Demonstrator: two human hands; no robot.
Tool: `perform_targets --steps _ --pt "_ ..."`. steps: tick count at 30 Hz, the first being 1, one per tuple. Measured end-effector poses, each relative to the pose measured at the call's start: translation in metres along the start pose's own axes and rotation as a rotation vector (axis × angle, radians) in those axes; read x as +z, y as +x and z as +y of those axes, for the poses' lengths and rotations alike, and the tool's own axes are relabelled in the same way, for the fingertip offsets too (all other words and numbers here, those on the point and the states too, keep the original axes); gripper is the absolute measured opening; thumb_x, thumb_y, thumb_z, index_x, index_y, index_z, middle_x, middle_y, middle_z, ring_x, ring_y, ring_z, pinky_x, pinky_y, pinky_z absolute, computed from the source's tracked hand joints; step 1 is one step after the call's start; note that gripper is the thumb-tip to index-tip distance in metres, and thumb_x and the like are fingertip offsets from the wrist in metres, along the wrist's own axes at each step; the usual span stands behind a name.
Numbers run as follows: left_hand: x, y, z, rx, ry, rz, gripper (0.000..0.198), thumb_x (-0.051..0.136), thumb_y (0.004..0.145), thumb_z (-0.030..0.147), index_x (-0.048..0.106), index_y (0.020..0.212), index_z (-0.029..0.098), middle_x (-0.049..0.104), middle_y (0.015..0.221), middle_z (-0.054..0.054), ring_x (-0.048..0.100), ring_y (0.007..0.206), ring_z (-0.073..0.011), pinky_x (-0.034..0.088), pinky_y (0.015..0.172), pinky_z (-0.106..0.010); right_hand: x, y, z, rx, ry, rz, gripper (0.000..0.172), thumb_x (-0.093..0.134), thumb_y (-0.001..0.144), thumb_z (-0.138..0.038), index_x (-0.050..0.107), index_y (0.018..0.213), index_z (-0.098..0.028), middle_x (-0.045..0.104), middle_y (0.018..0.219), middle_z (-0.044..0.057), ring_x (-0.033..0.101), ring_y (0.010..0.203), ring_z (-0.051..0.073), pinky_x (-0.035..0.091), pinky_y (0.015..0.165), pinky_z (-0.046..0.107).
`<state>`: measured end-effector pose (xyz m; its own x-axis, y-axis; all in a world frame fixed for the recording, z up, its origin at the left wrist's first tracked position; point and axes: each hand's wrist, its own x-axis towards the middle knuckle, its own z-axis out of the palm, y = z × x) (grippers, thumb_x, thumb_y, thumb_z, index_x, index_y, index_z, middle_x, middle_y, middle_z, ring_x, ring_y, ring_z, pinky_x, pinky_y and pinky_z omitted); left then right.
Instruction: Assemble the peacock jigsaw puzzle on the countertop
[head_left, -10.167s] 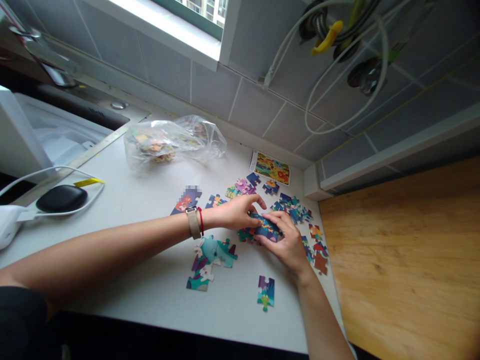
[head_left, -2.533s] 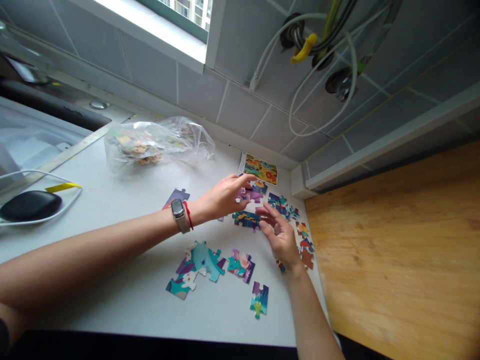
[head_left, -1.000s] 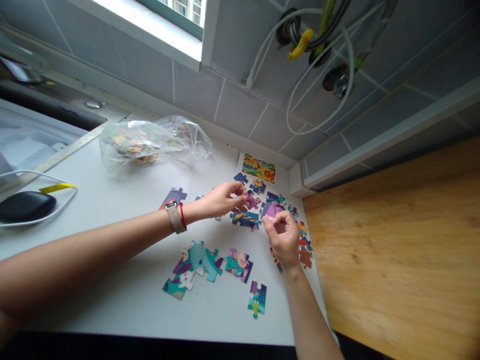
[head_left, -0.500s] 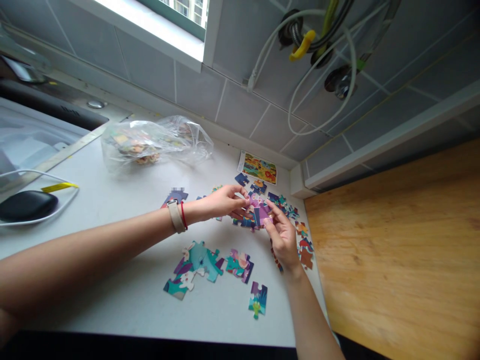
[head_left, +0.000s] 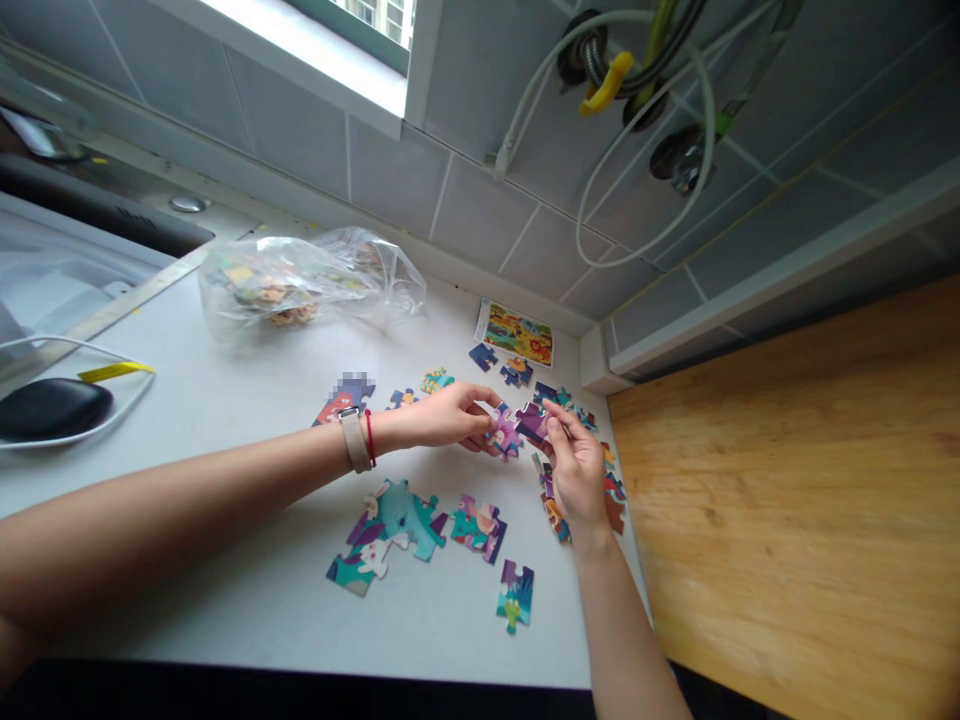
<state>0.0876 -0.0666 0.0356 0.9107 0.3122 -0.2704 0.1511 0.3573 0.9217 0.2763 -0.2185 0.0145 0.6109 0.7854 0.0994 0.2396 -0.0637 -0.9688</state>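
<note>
My left hand (head_left: 455, 414) pinches a pink and purple jigsaw piece (head_left: 506, 432) between thumb and fingers, above the white worktop. A darker purple jigsaw piece (head_left: 531, 423) is gripped in my right hand (head_left: 576, 455), close beside the first; whether their edges touch I cannot tell. In front of my hands lie a joined teal section with white rabbits (head_left: 397, 525), a small joined cluster (head_left: 478, 527) and a single piece with a green plant (head_left: 516, 597). More pieces (head_left: 555, 510) lie partly hidden behind my right hand.
A clear plastic bag of pieces (head_left: 292, 285) rests at the back left. A picture card (head_left: 517, 332) lies by the wall. On the left are a black oval device (head_left: 56, 408) with a white cable and a sink edge (head_left: 97, 210). A wooden surface (head_left: 787, 470) adjoins on the right.
My right hand has moved slightly right, and its purple piece has turned and no longer overlaps the left one. My left hand has come a little nearer and lower with its piece.
</note>
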Motion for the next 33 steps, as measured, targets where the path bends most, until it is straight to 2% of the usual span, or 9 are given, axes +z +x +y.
perform_targets --steps 4,7,25,33 --pt "0.000 -0.001 -0.001 0.015 0.112 -0.057 0.029 0.075 0.090 0.036 0.067 0.108 0.015 0.078 0.085 -0.007 0.073 0.064 -0.0144 0.058 0.063 -0.025 0.001 0.002 -0.002 0.009 0.072 0.045 0.041 0.084 0.085 -0.047 0.078 0.118 -0.023 0.078 0.104 0.007 0.074 0.091 0.021 0.061 0.085 0.037" --pt "-0.001 -0.001 0.000 0.045 0.171 -0.051 0.023 0.071 0.091 0.037 0.068 0.100 0.015 0.076 0.085 -0.005 0.070 0.060 -0.0121 0.057 0.060 -0.023 0.003 0.004 -0.004 -0.027 0.054 0.085 0.038 0.088 0.081 -0.047 0.079 0.107 -0.021 0.079 0.098 0.007 0.074 0.089 0.022 0.061 0.084 0.038" --pt "0.001 -0.004 0.000 0.038 0.245 -0.085 0.023 0.067 0.090 0.040 0.065 0.094 0.017 0.072 0.082 -0.003 0.068 0.063 -0.0140 0.058 0.060 -0.026 0.010 -0.001 -0.016 -0.155 -0.038 0.164 0.029 0.088 0.079 -0.043 0.077 0.093 -0.020 0.077 0.088 0.005 0.073 0.080 0.020 0.061 0.077 0.035" --pt "0.003 -0.004 0.001 0.013 0.199 -0.094 0.023 0.069 0.089 0.041 0.065 0.094 0.018 0.070 0.078 -0.001 0.068 0.061 -0.0139 0.056 0.059 -0.025 0.008 -0.002 -0.018 -0.220 -0.109 0.170 0.023 0.085 0.083 -0.041 0.076 0.090 -0.021 0.074 0.087 0.003 0.070 0.078 0.019 0.060 0.074 0.033"
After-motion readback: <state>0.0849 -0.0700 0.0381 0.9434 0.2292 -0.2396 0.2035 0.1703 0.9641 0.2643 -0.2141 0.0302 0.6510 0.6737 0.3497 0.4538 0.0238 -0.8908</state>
